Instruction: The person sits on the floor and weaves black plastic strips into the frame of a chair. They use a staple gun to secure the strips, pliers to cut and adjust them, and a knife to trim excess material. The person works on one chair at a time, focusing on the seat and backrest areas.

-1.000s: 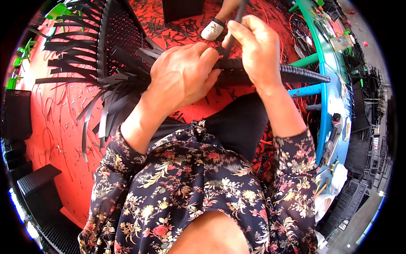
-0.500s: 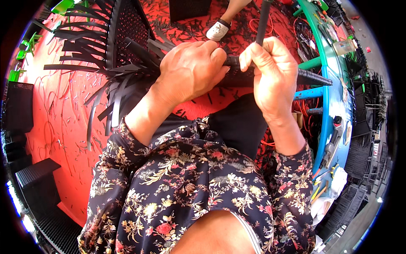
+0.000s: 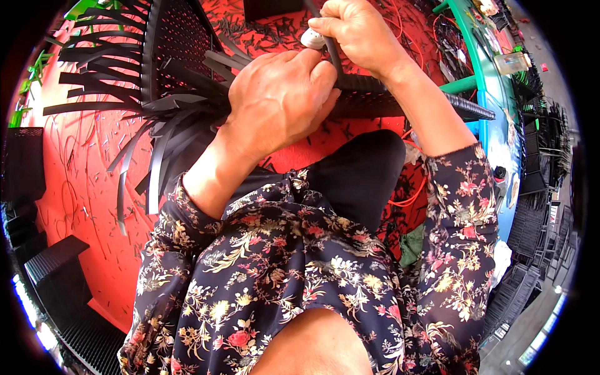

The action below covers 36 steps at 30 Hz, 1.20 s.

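A black woven plastic frame (image 3: 365, 100) lies across in front of my lap, its wrapped end reaching right toward the blue table. My left hand (image 3: 275, 94) is closed over its edge; the fingertips curl under and are partly hidden. Between the thumb and fingers of my right hand (image 3: 362, 34), a flat black plastic strip (image 3: 335, 57) is pinched and runs down to the edge beside my left hand. Upright at the left is a woven panel (image 3: 178, 53) of the same black material. Many loose strip ends (image 3: 103, 59) fan out from it, and more hang in a bunch (image 3: 165, 144) by my left wrist.
Strip scraps litter the red floor (image 3: 81, 181). A green and blue table (image 3: 494, 150) stands at the right, with a clear container (image 3: 511, 62) on it. Dark woven pieces (image 3: 59, 262) stand at the lower left. A white shoe (image 3: 312, 39) shows beyond my hands.
My right hand has moved up, away from me and slightly left, with the strip now slanting from it. My left hand keeps its hold on the edge.
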Tool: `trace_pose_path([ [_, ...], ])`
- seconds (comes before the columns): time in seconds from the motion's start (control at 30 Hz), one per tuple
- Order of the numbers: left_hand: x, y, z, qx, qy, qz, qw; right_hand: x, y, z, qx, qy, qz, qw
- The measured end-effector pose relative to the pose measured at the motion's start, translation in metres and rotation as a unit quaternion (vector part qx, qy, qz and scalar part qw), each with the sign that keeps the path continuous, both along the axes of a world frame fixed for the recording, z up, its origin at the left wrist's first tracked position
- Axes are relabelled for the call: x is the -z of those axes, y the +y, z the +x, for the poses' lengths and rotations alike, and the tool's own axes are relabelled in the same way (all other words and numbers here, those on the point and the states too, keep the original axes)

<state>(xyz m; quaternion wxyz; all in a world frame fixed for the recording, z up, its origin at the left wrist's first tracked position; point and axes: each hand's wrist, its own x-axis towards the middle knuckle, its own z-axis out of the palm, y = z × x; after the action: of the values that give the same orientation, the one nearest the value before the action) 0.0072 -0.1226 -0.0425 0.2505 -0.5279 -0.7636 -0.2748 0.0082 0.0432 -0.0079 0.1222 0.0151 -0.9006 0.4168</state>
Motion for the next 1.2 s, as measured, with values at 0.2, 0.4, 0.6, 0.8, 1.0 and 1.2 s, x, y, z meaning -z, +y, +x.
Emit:
trace_pose_path([
  [0.2,-0.003,0.0,-0.001,0.02,-0.014,0.022,0.999,0.024,0.014,-0.021,-0.02,-0.145,0.043,0.988],
  [0.4,-0.007,0.001,-0.004,0.033,0.002,0.0,0.999,0.037,0.025,-0.03,-0.074,-0.276,-0.033,0.958],
  [0.6,-0.003,0.003,-0.01,0.048,-0.015,-0.004,0.999,0.013,0.02,-0.026,-0.028,-0.182,0.102,0.977],
  [0.8,-0.002,0.001,-0.014,0.032,-0.02,-0.024,0.999,0.013,0.043,-0.021,-0.268,-0.225,-0.181,0.919],
  [1.0,-0.002,0.003,-0.019,0.034,-0.03,-0.025,0.999,0.01,0.035,-0.02,-0.252,-0.182,0.024,0.95],
  [1.2,-0.005,0.0,-0.025,0.062,-0.042,-0.026,0.997,0.01,0.043,-0.03,-0.245,-0.01,0.214,0.946],
])
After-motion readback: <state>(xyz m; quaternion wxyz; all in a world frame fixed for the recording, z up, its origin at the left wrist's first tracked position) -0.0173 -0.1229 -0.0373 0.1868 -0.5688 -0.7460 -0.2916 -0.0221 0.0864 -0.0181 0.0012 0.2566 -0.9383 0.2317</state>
